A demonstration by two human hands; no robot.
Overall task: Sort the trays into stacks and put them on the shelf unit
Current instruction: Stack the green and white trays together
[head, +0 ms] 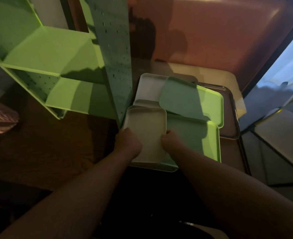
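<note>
A small cream tray (146, 125) lies on top of a loose pile of trays, just right of the green shelf unit (51, 54). My left hand (127, 141) grips its left edge and my right hand (170, 141) grips its right edge. Under it lies another cream tray (148, 83) at the back. A large green tray (192, 99) rests tilted over a second green tray (194, 140). A dark metal tray (231, 118) shows at the pile's right side. The shelf unit's compartments hold nothing that I can see.
The pile sits on a low table (218, 75) in front of a brown padded seat back (211, 31). The shelf's perforated side panel (115, 57) stands close to the pile's left. A pinkish woven object (1, 119) lies at the far left.
</note>
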